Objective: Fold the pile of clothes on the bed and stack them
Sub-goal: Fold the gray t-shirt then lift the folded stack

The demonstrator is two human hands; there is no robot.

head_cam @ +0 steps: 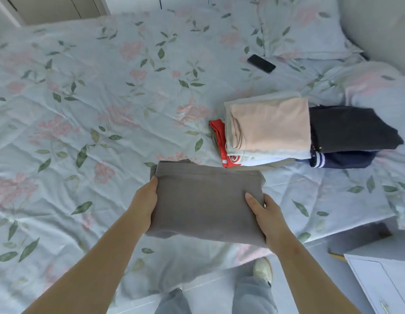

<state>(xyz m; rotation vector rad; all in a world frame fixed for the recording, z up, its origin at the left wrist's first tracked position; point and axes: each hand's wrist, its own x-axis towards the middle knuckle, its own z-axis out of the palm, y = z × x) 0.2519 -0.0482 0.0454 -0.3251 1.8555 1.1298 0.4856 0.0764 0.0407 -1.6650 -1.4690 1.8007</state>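
Note:
A folded grey-brown garment (203,200) is held flat above the near edge of the bed. My left hand (143,200) grips its left side, fingers tucked under. On its right side my right hand (266,216) holds it, thumb lying on top. Beyond it, to the right, stands a stack of folded clothes (268,130): a peach piece on top, pale grey and white ones beneath, and a red piece (220,141) sticking out on the left. A dark grey folded garment (351,128) rests on a navy one with white stripes (339,160) beside the stack.
The bed carries a pale blue floral quilt (95,109). A black phone (261,63) lies near the floral pillow (303,30) at the back right. A white cabinet (382,284) stands at the lower right, and my legs and a shoe (262,269) are at the bed's edge.

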